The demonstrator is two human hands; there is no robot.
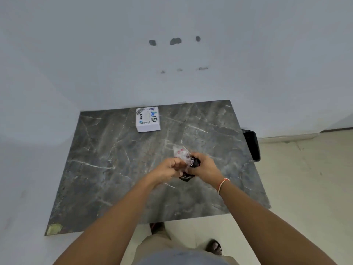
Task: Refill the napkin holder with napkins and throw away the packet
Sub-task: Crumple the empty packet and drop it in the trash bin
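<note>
Both hands, left (170, 167) and right (205, 166), close on the crumpled packet (186, 159) between them; the dark bin (251, 144) stands to the right, nearer the right hand.

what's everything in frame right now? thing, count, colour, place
table: 1, dark grey marble, centre, against wall
box: 1, white with stickers, far edge of table
packet: 1, clear and black plastic, crumpled between both hands
bin: 1, black, on floor right of table
wall: 1, pale, dark marks above table
wristband: 1, orange and white, right wrist
feet: 2, sandalled, below table edge
left hand: 1, gripping packet
right hand: 1, gripping packet
</note>
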